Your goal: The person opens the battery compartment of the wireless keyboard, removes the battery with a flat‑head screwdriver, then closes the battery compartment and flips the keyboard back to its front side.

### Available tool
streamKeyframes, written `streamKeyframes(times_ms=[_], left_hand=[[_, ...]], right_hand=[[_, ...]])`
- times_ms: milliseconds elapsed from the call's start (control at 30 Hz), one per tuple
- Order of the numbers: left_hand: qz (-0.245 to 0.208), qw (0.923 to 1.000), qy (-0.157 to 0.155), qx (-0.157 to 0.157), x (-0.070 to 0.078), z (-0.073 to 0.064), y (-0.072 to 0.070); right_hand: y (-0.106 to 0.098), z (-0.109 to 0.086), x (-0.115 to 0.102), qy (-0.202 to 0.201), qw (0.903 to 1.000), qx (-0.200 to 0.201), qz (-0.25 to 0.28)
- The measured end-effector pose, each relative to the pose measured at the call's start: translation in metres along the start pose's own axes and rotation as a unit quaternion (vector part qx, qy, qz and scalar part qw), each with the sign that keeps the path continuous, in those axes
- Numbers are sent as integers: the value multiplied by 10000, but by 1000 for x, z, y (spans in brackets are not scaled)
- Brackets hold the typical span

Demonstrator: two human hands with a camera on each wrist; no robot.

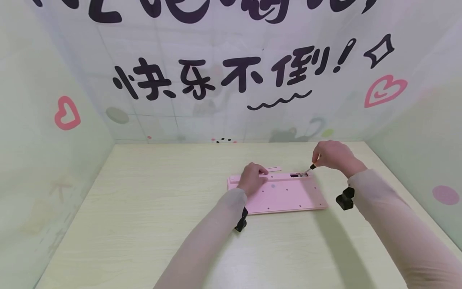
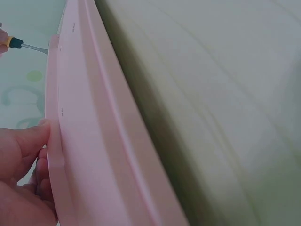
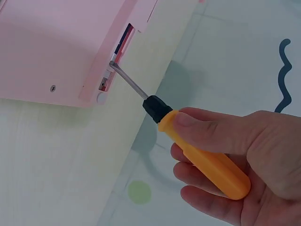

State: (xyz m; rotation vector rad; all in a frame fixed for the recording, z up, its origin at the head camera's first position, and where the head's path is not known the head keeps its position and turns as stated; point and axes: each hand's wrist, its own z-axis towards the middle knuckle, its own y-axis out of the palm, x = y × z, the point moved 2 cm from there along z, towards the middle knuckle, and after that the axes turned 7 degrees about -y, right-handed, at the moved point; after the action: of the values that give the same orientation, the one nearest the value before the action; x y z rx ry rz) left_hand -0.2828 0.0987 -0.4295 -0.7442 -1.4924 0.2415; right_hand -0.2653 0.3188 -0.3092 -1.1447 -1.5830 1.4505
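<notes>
Slim pink cover (image 1: 274, 169) is off, narrow slot (image 1: 296, 175) seemingly still filled; right hand's (image 1: 333, 155) fingers clamp yellow-handled screwdriver (image 3: 211, 165), left hand's (image 1: 250, 179) pinch pink plastic keyboard (image 1: 292, 197).

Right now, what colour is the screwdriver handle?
The screwdriver handle is yellow-orange, with a black collar; best seen in the right wrist view.

My left hand (image 2: 11, 169) grips the far edge of a long pink panel (image 2: 103, 141), thumb and curled fingers against its rim. Farther right, a screwdriver (image 2: 18, 43) with a yellow handle, dark collar and metal shaft meets that same edge, only a sliver of my right hand (image 2: 3, 41) showing at the handle. A dark shadow (image 2: 146, 113) lines the panel's near side on the pale table (image 2: 225, 113); a green dot (image 2: 34, 76) marks the far wall (image 2: 28, 19).
</notes>
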Motion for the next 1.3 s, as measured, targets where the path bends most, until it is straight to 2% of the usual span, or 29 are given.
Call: streamKeyframes(times_ms=[233, 433, 633, 867, 1100, 1300], left_hand=[[-24, 10000, 13, -8, 1, 0, 0], [-10, 10000, -32, -20, 0, 1, 0], [11, 10000, -3, -32, -1, 1, 0], [7, 10000, 22, -20, -3, 3, 1], [-7, 10000, 48, -22, -3, 3, 1], [9, 10000, 20, -17, -4, 4, 1]], right_hand=[[-1, 3, -2, -105, 9998, 10, 187], [-3, 7, -3, -237, 9996, -36, 113], [-7, 5, -2, -194, 9993, 49, 307], [-2, 7, -2, -153, 9990, 21, 422], [-2, 8, -4, -167, 9995, 7, 281], [-3, 14, -11, -104, 9998, -176, 78]])
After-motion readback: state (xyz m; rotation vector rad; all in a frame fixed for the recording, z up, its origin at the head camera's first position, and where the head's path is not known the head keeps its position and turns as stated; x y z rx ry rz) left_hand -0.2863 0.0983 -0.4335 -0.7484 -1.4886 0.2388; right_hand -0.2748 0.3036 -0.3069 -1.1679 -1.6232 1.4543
